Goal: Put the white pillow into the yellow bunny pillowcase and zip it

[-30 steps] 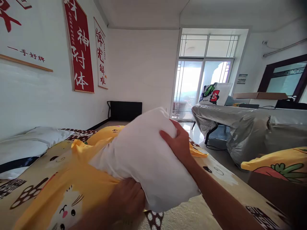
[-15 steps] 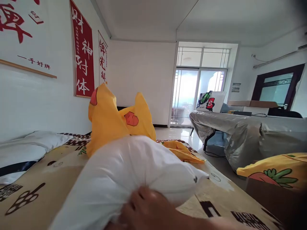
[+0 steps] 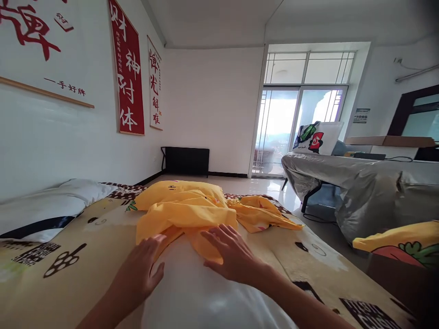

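A white pillow (image 3: 206,292) lies flat on the patterned blanket (image 3: 99,251), its near part closest to me. Over its far end spreads a loose yellow pillowcase (image 3: 188,217), rumpled and with its opening toward me. My left hand (image 3: 142,265) rests at the left edge of the opening, fingers stretched out and thumb apart. On the right side, my right hand (image 3: 231,253) touches the yellow cloth with its fingers spread. The pillow's far end is hidden beneath the pillowcase.
Another crumpled yellow cloth (image 3: 265,212) lies to the right. A white pillow with a dark band (image 3: 44,210) sits at left against the wall. A carton (image 3: 401,285) with yellow printed fabric (image 3: 401,244) stands at right, near a plastic-covered table (image 3: 360,178).
The yellow pillowcase, standing up before, now lies low over the pillow's far end. My hand has let go of the bunched white pillow; both hands now rest apart at the opening.
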### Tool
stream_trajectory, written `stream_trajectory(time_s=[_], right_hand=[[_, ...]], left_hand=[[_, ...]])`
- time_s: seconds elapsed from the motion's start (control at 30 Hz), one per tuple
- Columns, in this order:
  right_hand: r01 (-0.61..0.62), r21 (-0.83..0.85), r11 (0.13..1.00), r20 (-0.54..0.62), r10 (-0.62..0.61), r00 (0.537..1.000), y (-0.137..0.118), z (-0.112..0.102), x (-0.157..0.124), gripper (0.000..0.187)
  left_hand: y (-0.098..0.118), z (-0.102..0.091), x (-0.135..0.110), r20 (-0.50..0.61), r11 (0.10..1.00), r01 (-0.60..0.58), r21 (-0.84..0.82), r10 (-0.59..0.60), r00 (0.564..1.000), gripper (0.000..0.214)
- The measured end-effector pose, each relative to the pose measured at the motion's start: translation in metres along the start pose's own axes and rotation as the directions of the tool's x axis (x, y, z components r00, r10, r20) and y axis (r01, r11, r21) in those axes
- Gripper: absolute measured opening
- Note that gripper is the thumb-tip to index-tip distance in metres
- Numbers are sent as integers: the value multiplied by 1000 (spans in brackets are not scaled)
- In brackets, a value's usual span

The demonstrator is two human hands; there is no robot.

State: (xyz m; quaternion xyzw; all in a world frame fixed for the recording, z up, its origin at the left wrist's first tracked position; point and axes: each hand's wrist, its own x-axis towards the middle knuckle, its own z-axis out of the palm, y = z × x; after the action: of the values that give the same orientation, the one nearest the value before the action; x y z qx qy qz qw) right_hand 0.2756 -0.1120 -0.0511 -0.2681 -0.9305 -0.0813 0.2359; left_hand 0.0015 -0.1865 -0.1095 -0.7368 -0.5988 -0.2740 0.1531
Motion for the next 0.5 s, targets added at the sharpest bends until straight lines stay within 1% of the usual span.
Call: stream_trajectory(time_s=[0.03,0.07,0.1,0.13,0.17,0.2,0.23,0.27,0.3,0.33,0.37,0.4,0.43,0.47,0.5], right_hand=[[-32,-53,998,8,32,999,6,9,1,58],[-49,-93,994,34,53,998,11,20,1,52],[-59,-127,990,57,67,996,15,31,0,43],[-60,-165,984,68,72,995,18,42,-2,33],[-49,-214,976,58,63,996,21,50,-4,26],[-24,-273,962,31,34,999,24,54,-5,23],[10,-335,942,-12,-15,1000,27,54,-5,22],[46,-393,918,-70,-80,994,31,49,-5,21],[68,-441,895,-147,-147,978,35,38,-4,22],[62,-470,880,-242,-196,950,40,24,-5,24],[38,-476,879,-348,-228,909,46,6,-6,26],[6,-458,889,-454,-240,858,52,-14,-10,27],[-18,-420,907,-547,-238,802,58,-33,-16,27],[-15,-382,924,-610,-240,755,64,-51,-24,26],[3,-358,934,-643,-249,724,68,-64,-36,26]], left_hand=[[-11,11,7,69,993,113,25,-115,991,45],[-20,23,13,136,979,200,36,-203,970,46],[-28,35,16,184,964,262,39,-265,947,46],[-34,46,19,210,953,299,51,-303,930,45],[-38,55,20,213,947,314,64,-320,923,44],[-41,61,21,200,945,315,84,-325,924,42],[-43,65,23,180,946,306,108,-321,930,39],[-44,66,25,164,947,291,133,-310,936,35],[-45,62,27,152,949,276,150,-298,942,30],[-44,56,29,142,952,264,158,-286,948,26],[-43,45,30,132,952,256,168,-279,951,24],[-40,32,29,89,955,236,181,-255,963,23],[-35,16,25,-2,962,191,196,-194,981,22],[-28,0,18,-113,970,122,212,-100,989,22],[-19,-16,8,-259,969,11,245,54,964,20]])
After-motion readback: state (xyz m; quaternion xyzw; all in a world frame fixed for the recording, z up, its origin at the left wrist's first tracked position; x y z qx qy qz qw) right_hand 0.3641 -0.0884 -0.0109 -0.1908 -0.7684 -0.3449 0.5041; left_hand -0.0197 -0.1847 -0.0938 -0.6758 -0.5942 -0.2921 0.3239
